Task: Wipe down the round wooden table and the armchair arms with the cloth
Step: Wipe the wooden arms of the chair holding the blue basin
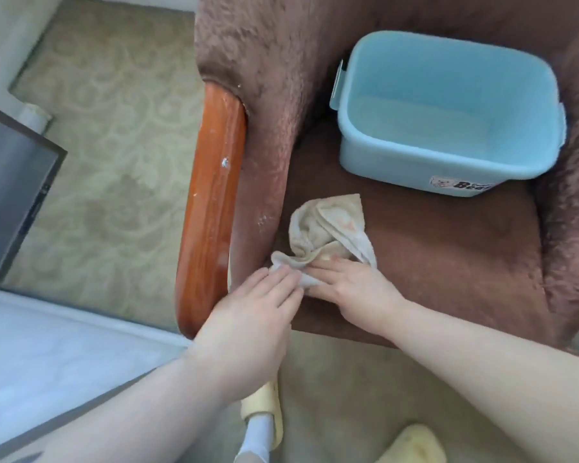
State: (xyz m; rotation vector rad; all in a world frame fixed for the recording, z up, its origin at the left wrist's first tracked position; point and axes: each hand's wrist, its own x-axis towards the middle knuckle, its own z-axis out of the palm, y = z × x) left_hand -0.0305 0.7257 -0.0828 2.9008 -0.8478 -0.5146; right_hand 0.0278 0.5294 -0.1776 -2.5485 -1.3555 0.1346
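Both forearms reach up from the lower frame. Left hand [258, 309] lies flat, fingers together on the cloth [328, 235]; right hand [351, 289] presses its near edge. Cloth bunches mid-frame on the seat, just right of the wooden armchair arm [211, 202], whose long axis runs up-frame beside the nearer left hand.

tub [448, 108]: light blue, on brown seat, sticker on front wall | carpet [114, 128]: beige, scroll pattern | slippers [411, 444]: yellow, on carpet | dark panel [10, 192]: left edge
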